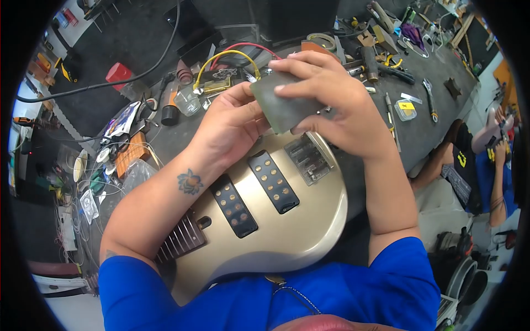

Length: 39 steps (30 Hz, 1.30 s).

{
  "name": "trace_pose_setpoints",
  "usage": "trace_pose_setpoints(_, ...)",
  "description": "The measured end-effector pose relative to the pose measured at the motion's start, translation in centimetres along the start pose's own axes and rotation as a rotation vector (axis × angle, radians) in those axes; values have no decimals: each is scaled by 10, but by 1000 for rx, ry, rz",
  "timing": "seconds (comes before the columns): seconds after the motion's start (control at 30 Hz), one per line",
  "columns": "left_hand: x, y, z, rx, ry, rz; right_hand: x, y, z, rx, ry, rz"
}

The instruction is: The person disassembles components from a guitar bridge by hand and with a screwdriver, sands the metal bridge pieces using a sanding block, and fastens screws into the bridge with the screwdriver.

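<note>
A flat, squarish grey-green piece (pixel 284 105) is held up above the upper edge of a gold guitar body (pixel 276 234). My right hand (pixel 337 99) grips it from the right, fingers spread over its face and thumb at the lower edge. At its left edge, my left hand (pixel 237 121) has bent fingers touching it, partly hidden behind it. Two black pickups (pixel 273 182) with round metal poles are set in the body. A metal bridge (pixel 309 158) sits below my right hand. The fretted neck (pixel 181 237) runs to the lower left.
Yellow and red cables (pixel 234 52), a glass jar (pixel 187 101) and hand tools lie on the dark bench (pixel 408 149). An adjustable wrench (pixel 430 100) and small plastic box (pixel 406 110) are at right. Another person (pixel 469 165) is at far right.
</note>
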State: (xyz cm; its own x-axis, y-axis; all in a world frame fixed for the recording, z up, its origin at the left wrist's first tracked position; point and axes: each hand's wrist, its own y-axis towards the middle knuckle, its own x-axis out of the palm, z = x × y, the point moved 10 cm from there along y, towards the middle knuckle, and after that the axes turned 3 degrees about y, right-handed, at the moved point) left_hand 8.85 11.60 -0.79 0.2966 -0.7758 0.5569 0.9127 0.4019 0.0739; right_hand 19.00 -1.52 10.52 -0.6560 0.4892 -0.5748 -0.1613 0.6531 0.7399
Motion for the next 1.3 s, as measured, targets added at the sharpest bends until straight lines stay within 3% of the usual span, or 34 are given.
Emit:
trace_pose_setpoints(0.1, -2, 2, -3, -1, -6, -46, -15, -3, 26, 88, -21, 97)
trace_pose_setpoints(0.23, 0, 1, 1, 35, -7, 2, 9, 2, -7, -15, 88, -34)
trace_pose_setpoints(0.37, -2, 1, -1, 17, 3, -1, -13, -9, 45, 160, 42, 66)
trace_pose_setpoints(0.5, -6, -1, -2, -24, 37, 59, 19, 0, -2, 4, 162, -74)
trace_pose_setpoints(0.63, -5, 3, -1, 23, 6, 28, -13, -5, 39, 154, 3, 77)
trace_pose_setpoints(0.73, 0, 2, 0, 23, -2, 20, 7, 2, -4, -5, 128, -16)
trace_pose_setpoints(0.87, -6, 4, -3, 12, 4, -10, -13, -9, 45, 124, -69, 45)
trace_pose_setpoints(1.0, 2, 2, -2, -10, -11, -10, -23, -10, 40, 93, 126, 149)
trace_pose_setpoints(1.1, 7, 1, -2, -24, -42, -2, -30, -16, 57, 189, 170, 187)
trace_pose_setpoints(1.3, 0, 4, -8, -8, -47, -32, -12, -9, 40, 118, 187, 81)
